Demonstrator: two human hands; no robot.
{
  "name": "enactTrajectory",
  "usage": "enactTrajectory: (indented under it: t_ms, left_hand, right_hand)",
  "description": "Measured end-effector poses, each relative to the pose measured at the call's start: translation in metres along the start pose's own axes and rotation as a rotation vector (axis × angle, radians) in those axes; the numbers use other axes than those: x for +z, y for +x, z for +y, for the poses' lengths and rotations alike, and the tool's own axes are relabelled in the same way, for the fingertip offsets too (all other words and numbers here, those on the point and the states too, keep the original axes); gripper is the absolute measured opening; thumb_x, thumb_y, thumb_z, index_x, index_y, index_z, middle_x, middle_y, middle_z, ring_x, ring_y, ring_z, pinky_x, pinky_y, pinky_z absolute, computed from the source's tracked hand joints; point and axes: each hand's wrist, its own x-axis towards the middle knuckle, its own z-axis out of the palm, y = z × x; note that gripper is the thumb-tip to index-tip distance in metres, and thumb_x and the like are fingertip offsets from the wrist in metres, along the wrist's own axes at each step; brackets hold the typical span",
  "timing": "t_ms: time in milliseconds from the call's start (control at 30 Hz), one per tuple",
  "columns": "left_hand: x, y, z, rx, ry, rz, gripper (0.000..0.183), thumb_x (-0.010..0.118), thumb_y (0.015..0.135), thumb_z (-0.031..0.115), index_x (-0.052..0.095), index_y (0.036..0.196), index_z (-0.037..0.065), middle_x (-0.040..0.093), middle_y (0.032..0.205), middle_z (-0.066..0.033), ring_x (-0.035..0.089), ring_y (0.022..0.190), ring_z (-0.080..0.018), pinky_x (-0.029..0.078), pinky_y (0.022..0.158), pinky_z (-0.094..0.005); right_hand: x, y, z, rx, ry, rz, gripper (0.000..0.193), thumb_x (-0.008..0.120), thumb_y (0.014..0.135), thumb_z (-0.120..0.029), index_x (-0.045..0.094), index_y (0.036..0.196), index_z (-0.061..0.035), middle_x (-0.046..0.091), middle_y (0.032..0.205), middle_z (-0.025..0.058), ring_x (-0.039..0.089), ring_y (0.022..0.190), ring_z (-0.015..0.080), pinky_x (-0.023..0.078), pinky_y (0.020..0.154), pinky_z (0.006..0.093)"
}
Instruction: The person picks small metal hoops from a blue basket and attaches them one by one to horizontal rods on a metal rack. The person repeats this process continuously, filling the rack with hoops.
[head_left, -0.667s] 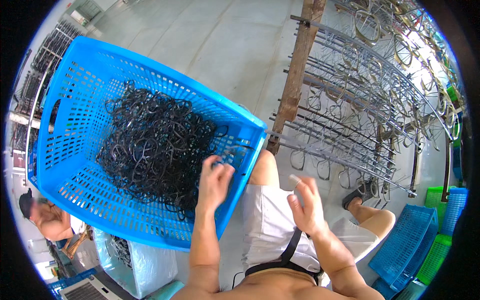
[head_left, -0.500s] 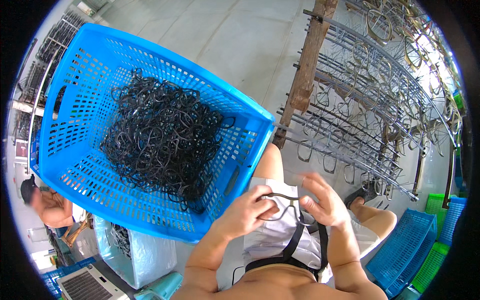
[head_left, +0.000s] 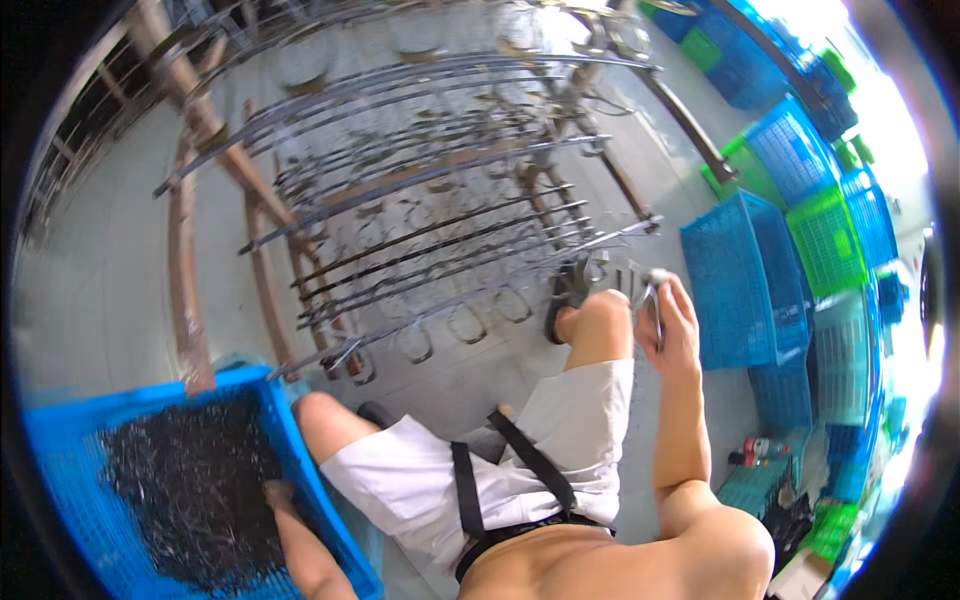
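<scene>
My right hand (head_left: 672, 325) is raised beside my knee, closed around a thin looped frame (head_left: 655, 312) that resembles an eyeglass or goggle rim. Blur hides the frame's full shape. Low on the left, my left hand (head_left: 278, 492) reaches over the near side of a blue basket (head_left: 318, 500) and touches the heap of thin black looped pieces (head_left: 195, 480) in it. Its fingers are smeared by motion and partly lost against the dark heap.
Ahead stands a rack of metal rods (head_left: 420, 245) on wooden posts (head_left: 185, 260), with many looped frames hanging from it. Blue baskets (head_left: 735, 285) and green baskets (head_left: 828, 240) are stacked along the right. A teal crate (head_left: 755, 490) sits at lower right.
My view has swung right, so the rack is now ahead and the blue basket lower left. My hands have parted: the left left the looped frame for the heap; the right carried it rightward.
</scene>
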Motion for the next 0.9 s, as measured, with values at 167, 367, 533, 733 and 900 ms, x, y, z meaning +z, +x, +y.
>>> enactTrajectory:
  t_ms: [167,367,533,733,900]
  left_hand:
    - [0.002,0.002,-0.039,0.0,-0.117,0.079,0.052,0.062,0.077,0.035,0.052,0.116,0.002,0.05,0.119,-0.0206,0.05,0.102,-0.0346,0.041,0.085,-0.0435]
    - [-0.02,-0.024,-0.041,0.011,-0.511,0.129,0.042,0.061,0.078,0.03,0.054,0.112,0.006,0.055,0.109,-0.0172,0.052,0.088,-0.0309,0.045,0.073,-0.0412]
    - [-0.054,-0.061,-0.055,0.014,-0.94,0.137,0.034,0.061,0.08,0.026,0.056,0.109,0.009,0.059,0.101,-0.0143,0.054,0.076,-0.0279,0.048,0.062,-0.0392]
    - [-0.099,-0.118,-0.06,0.092,-1.252,0.049,0.026,0.059,0.082,0.024,0.057,0.102,0.008,0.059,0.086,-0.0095,0.054,0.067,-0.0245,0.047,0.052,-0.037]
    - [-0.118,-0.161,-0.037,0.131,-1.354,0.012,0.025,0.056,0.083,0.026,0.056,0.096,0.005,0.057,0.075,-0.0093,0.05,0.056,-0.0232,0.044,0.046,-0.0366]
  right_hand:
    - [-0.061,0.066,0.019,-0.353,0.319,0.386,0.013,0.048,0.095,-0.022,0.053,0.099,-0.0105,0.035,0.056,-0.0045,0.033,0.043,0.0059,0.028,0.035,0.021]
    - [-0.096,0.126,0.088,-0.215,0.381,0.466,0.015,0.053,0.092,-0.026,0.053,0.096,-0.0116,0.037,0.058,-0.0041,0.036,0.047,0.0071,0.035,0.04,0.0242]
    - [-0.091,0.139,0.087,-0.097,0.433,0.34,0.014,0.053,0.092,-0.026,0.054,0.095,-0.0122,0.034,0.058,-0.0051,0.035,0.048,0.007,0.034,0.04,0.0243]
    - [-0.083,0.137,0.08,-0.004,0.514,0.292,0.008,0.052,0.091,-0.021,0.055,0.094,-0.0131,0.035,0.057,-0.0049,0.034,0.047,0.0073,0.033,0.041,0.0245]
    - [-0.092,0.131,0.075,-0.02,0.573,0.304,0.008,0.051,0.091,-0.019,0.055,0.094,-0.0125,0.036,0.057,-0.0046,0.034,0.046,0.0077,0.034,0.042,0.0248]
